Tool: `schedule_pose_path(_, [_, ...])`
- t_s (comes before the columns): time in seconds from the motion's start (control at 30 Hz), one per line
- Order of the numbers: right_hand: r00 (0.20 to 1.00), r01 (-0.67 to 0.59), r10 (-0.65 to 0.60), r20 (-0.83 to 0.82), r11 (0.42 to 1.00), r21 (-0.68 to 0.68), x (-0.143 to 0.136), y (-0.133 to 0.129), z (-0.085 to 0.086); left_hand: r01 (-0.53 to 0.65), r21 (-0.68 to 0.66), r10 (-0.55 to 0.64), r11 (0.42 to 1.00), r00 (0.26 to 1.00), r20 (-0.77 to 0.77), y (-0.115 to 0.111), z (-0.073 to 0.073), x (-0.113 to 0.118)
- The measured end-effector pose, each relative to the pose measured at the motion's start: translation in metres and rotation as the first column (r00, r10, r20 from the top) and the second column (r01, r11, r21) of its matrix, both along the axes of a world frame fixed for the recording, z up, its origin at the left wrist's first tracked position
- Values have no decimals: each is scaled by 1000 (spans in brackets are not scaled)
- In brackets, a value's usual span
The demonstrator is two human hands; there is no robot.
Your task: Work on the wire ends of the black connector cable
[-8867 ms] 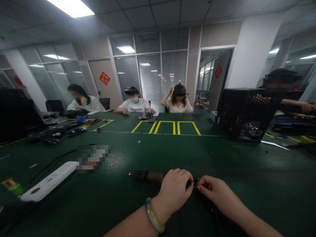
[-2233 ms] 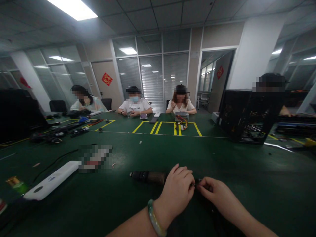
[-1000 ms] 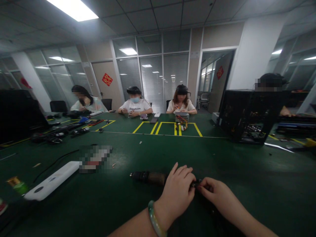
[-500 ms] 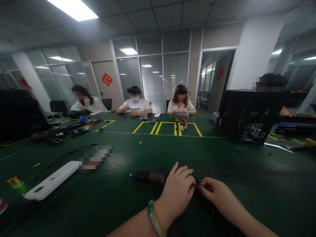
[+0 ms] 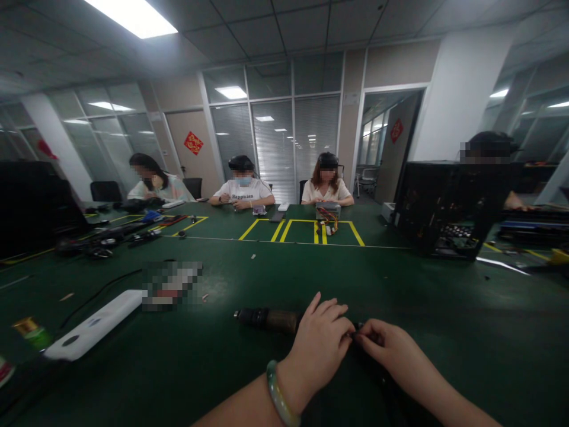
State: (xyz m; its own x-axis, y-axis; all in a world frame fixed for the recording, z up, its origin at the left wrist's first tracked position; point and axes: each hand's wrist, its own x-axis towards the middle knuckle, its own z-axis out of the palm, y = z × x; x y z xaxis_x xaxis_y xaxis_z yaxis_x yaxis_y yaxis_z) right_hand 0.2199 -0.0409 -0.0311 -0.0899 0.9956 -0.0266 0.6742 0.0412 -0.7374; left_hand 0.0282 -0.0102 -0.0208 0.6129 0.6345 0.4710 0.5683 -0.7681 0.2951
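On the near side of the green worktable (image 5: 213, 362), a dark cylindrical power tool (image 5: 271, 319), probably an electric screwdriver, lies flat beside the left hand (image 5: 320, 341). Compared with 0.5 s ago, the positions of the tool and both hands are almost unchanged. Compared with 1.0 s ago, less of the glint between the fingertips is visible. Judgement: fine fingertip work continues at 1 fixed spot, with only small adjustments.

Tool orientation: the long axis runs nearly left to right across the view, with the rear slightly nearer the wearer. The narrow metal tip points left. The rear is hidden by the left hand; whether that hand presses on the tool or only passes in front of it cannot be told.

Finger state: the thumb and index finger of the right hand (image 5: 391, 347) are pinched on a small dark part (image 5: 357, 326), located just right of the left fingertips. The left thumb and index finger meet next to this part, while the other fingers are loosely bent. Whether the left fingers grip anything cannot be told. It is also unclear whether the small dark part joins the tool.
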Motion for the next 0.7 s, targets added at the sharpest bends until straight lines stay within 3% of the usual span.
schedule_pose_path(0.17, [1000, -9, 9, -14, 1000, -9, 0, -1, 1, -19, -29, 21, 999, 998, 58, 0, -1, 0])
schedule_pose_path(0.7, [1000, -6, 7, -6, 1000, 17, 1, 2, -4, -33, -110, 36, 993, 999, 20, 1, -4, 0])
